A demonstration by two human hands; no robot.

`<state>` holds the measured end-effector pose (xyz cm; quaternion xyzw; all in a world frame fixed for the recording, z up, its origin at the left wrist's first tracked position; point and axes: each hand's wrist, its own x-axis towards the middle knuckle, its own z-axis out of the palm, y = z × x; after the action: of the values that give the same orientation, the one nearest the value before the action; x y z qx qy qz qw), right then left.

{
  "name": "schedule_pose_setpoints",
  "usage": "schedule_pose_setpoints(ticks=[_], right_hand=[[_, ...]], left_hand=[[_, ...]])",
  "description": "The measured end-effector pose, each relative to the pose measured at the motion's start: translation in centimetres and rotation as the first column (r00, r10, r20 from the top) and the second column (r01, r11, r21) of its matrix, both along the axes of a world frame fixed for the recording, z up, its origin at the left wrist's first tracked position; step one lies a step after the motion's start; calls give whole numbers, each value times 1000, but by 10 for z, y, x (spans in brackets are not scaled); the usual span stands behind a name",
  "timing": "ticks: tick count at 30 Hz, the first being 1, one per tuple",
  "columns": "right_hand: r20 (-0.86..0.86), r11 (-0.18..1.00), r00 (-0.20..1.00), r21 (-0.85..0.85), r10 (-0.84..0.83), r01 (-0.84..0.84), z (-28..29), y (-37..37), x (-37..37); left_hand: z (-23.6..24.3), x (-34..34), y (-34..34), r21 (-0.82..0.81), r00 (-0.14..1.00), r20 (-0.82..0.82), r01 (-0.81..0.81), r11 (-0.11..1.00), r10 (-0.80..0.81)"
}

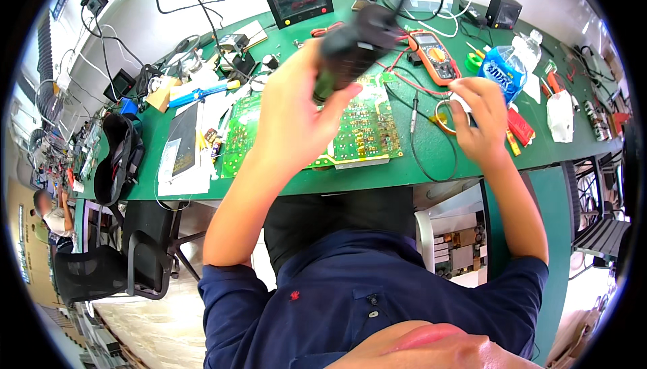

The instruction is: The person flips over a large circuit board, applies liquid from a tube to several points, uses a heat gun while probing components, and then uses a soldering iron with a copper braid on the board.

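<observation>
My left hand [293, 116] is raised above the bench, its fingers wrapped round a thick black corded tool [360, 42] that is blurred by motion; its exact kind is unclear. Below that hand lies a large green circuit board [367, 126], solder side up, partly hidden by my arm. To the right, my right hand [484, 123] has curled fingers closed on a thin, pale ring-shaped thing [441, 117]. A black test probe [414, 114] with its lead rests between the board and that hand. Just beyond my right fingers is an orange multimeter [435, 57].
A black display unit [300, 2] stands at the back. On the right are a blue packet [504, 72], a clear bottle [527, 49] and a red packet [519, 128]. Blue-handled tools [202, 93], papers and a black bag [118, 157] occupy the left. Cables hang over the bench [431, 170].
</observation>
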<state>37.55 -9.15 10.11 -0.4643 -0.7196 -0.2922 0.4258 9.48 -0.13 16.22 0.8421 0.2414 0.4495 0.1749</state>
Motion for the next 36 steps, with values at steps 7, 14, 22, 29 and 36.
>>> schedule_pose_setpoints(ticks=[7,14,22,29,36], right_hand=[[218,993,975,117,-35,9,57,-40,-29],[85,988,995,-139,-61,72,59,-45,-21],[-225,981,970,-151,89,-125,39,-35,-11],[-564,973,794,95,228,-212,31,-21,9],[-828,995,553,89,95,-38,153,48,74]], left_hand=[[12,37,-7,440,926,-335,-12,898,176],[53,56,-26,642,899,-379,86,762,218],[71,77,-56,819,861,-378,139,557,340],[62,79,-85,877,981,-190,191,440,-47],[-9,-1,-66,599,950,-273,290,747,-150]])
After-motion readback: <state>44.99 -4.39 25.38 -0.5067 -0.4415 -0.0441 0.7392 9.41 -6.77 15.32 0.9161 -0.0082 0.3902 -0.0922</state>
